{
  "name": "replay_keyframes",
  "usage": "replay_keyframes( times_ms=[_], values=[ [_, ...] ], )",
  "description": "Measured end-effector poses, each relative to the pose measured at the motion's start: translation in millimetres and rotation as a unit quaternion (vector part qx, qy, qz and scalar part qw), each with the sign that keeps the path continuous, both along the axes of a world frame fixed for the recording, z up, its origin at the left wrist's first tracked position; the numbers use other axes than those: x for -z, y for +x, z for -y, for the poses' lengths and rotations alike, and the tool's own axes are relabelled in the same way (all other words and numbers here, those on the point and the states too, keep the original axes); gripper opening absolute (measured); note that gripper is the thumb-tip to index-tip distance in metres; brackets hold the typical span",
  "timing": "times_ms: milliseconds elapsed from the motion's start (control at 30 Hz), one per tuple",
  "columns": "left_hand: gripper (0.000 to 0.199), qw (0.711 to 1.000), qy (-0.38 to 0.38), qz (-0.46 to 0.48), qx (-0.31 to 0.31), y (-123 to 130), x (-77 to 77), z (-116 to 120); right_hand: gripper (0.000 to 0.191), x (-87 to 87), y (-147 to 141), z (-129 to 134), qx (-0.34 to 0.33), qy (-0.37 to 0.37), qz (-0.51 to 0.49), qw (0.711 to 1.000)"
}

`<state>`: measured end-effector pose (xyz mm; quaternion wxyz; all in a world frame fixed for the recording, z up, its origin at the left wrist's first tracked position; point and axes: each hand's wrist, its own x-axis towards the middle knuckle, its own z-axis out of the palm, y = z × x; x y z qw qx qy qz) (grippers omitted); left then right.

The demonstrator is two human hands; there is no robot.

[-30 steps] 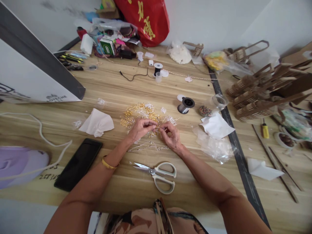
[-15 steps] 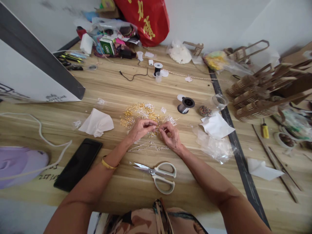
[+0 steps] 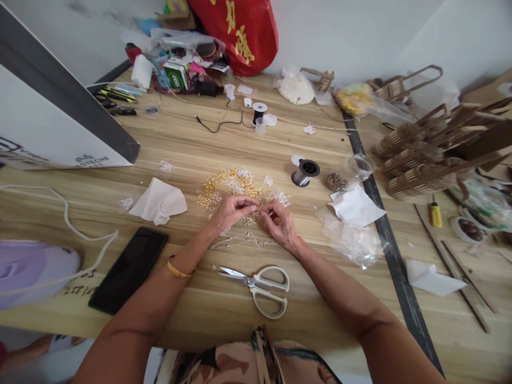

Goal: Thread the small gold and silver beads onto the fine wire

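Over a spread of small gold and silver jewelry findings point(image 3: 232, 181), my left hand point(image 3: 236, 212) and my right hand point(image 3: 279, 223) almost meet. Thumb and index finger of each are pinched; whatever lies between the fingertips is too small to make out. Thin silver chains point(image 3: 244, 241) lie on the wood just below the hands. Nearer to me are scissors point(image 3: 254, 281) with cream handles, their blades slightly apart and pointing left. A small heap of white pin-like pieces point(image 3: 282, 197) lies just beyond my right hand.
A black phone point(image 3: 128, 271) and white cloth point(image 3: 159, 201) lie left. Rightward are a wire spool point(image 3: 305, 173), a tipped jar point(image 3: 360, 168) with beads, clear plastic bags point(image 3: 356, 242) and stacked brown baskets point(image 3: 416, 160). A large box point(image 3: 68, 112) stands at back left.
Part of another person's limb has come into view at the bottom left corner. My hands have hardly moved.
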<state>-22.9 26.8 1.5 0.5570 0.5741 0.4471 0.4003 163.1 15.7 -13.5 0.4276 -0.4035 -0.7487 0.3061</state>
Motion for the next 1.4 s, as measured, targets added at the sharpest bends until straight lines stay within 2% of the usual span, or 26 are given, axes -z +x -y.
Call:
replay_keyframes(
  times_ms=[900,1400],
  values=[
    [0.022,1.0,-0.007,0.017,-0.002,-0.2,-1.8,0.0,0.011,0.6,0.7,0.5,-0.003,-0.001,-0.015,1.0],
    [0.028,1.0,-0.006,0.009,-0.001,0.6,-1.4,0.1,0.01,0.6,1.1,0.4,-0.006,0.0,-0.008,1.0]
  ],
)
